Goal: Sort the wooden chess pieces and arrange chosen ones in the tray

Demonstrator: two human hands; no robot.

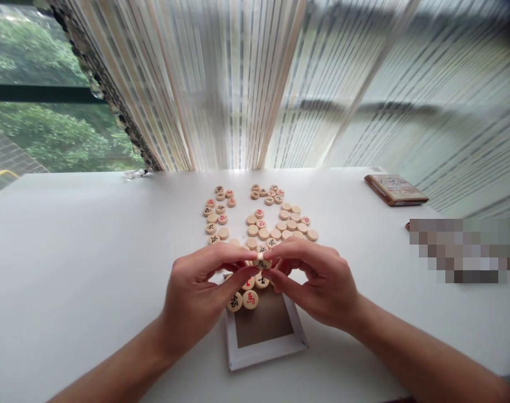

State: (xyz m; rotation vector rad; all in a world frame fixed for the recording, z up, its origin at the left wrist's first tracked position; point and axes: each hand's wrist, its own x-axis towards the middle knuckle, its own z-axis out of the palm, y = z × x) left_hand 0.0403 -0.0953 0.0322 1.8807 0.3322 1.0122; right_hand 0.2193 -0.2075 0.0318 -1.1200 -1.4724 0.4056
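Between the fingertips of my left hand [208, 285] and my right hand [311, 274] is a round wooden Chinese chess piece [262, 263] with a black character facing me. Both hands are closed in a pinch, one on each side of it. Under them lies a shallow open box [265, 354] with a white rim and brown bottom. Inside its upper left part sit several pieces, among them a red-marked piece [250, 300] and a black-marked piece [234, 302]. My fingers hide part of the box's far end.
Loose chess pieces lie beyond my hands on the white table [112, 268], some face up, others blank side up [291, 225]. A flat brown box [395, 189] rests at the back right, with a blurred-out object [460, 252] nearer. Striped curtains [238, 84] hang behind the table.
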